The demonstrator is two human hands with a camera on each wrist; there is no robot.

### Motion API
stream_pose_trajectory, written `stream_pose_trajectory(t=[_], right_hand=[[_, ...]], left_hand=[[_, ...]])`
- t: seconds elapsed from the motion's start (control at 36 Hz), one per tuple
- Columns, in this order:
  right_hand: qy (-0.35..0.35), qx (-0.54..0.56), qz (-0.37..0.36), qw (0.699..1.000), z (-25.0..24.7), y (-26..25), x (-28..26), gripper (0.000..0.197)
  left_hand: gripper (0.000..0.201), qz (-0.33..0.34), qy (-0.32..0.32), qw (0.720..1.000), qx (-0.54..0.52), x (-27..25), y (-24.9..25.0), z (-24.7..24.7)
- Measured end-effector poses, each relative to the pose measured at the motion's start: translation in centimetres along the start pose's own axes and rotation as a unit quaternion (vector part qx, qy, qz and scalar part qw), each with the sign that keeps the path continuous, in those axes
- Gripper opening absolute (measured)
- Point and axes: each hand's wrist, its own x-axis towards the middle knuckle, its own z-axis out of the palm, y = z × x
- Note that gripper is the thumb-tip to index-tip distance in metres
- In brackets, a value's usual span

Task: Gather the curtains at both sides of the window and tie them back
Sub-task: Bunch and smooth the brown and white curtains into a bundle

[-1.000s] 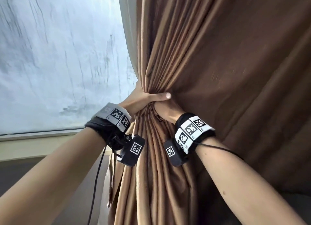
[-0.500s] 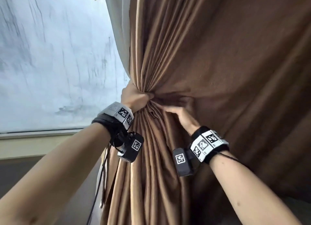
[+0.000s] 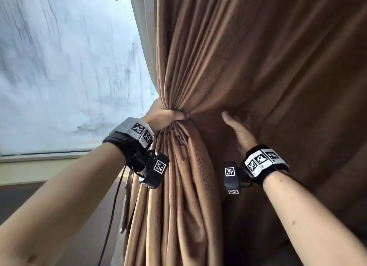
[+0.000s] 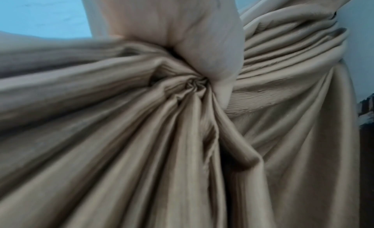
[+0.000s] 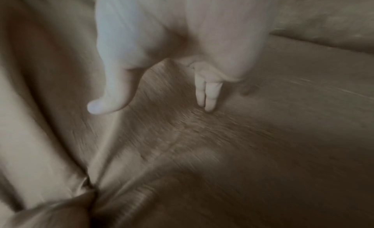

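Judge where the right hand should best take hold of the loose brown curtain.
Probably the slack fabric right of the bunch, from the front. The left hand grips the gathered curtain; pleats fan from that grip, while the right hand lies open on ungathered cloth, so sweep it leftward.

Head view: bright, cool daylight enters through the streaked pale window pane (image 3: 65, 71) at left; glass nearly washed out. The pleated brown fabric curtain (image 3: 258, 67) is lit along its left folds and falls into deep shadow toward the right and lower edges. Wide-angle bend at the margins; forearms loom large.

Left wrist view: soft, motion-smeared folds, blue cast at upper corners, close skin out of focus.

Right wrist view: dim, grainy, heavily blurred; fabric weave streaks sideways.
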Motion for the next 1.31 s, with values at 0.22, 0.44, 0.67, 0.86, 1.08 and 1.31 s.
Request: stream_pose_trajectory(t=[0.22, 0.44, 0.67, 0.86, 1.08, 1.31], right_hand=[[-0.16, 0.031, 0.009, 0.987, 4.0, -2.1, -2.3, 0.106], [-0.283, 0.005, -0.001, 0.959, 5.0, -3.6, -3.4, 0.056], [-0.172, -0.005, -0.08, 0.982, 5.4, -4.6, -4.3, 0.011], [-0.05, -0.024, -0.138, 0.989, 4.7, -4.3, -4.5, 0.018], [-0.027, -0.152, -0.199, 0.968, 3.8, -4.7, -5.4, 0.054], [-0.12, -0.166, -0.179, 0.962, 5.8, -5.1, -6.8, 0.03]], left_hand=[[0.019, 0.038, -0.106, 0.994, -0.014, -1.1, 0.8, -0.8], [0.021, 0.052, -0.167, 0.985, -0.005, -1.8, 1.4, -1.2], [0.029, 0.019, -0.136, 0.99, -0.023, -1.6, 0.9, -1.4], [0.056, -0.02, -0.041, 0.999, -0.002, -0.6, 0.0, -1.0], [0.07, -0.016, 0.054, 0.998, 0.022, -0.2, -0.3, 0.9], [0.087, 0.009, 0.092, 0.993, 0.068, -0.4, -1.5, 3.3]])
